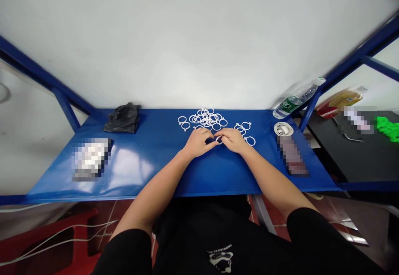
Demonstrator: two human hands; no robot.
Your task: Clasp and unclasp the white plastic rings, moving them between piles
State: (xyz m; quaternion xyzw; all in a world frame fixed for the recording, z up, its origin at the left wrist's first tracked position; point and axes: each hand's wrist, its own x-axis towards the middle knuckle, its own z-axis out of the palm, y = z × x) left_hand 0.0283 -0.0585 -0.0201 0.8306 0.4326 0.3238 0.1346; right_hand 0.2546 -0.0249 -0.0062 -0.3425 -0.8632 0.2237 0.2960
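My left hand (197,142) and my right hand (233,139) meet at the middle of the blue table (156,163). Both have their fingers curled in a pinch on one white plastic ring (218,139) held between them. Just beyond my hands lies a heap of several white rings (206,119). A smaller group of rings (245,128) lies to the right of it, close to my right hand.
A crumpled black bag (122,118) lies at the back left. A plastic water bottle (296,99) lies at the back right, with a coiled white cable (283,129) near it. Blue frame bars (67,109) rise at both sides. A white wall stands behind.
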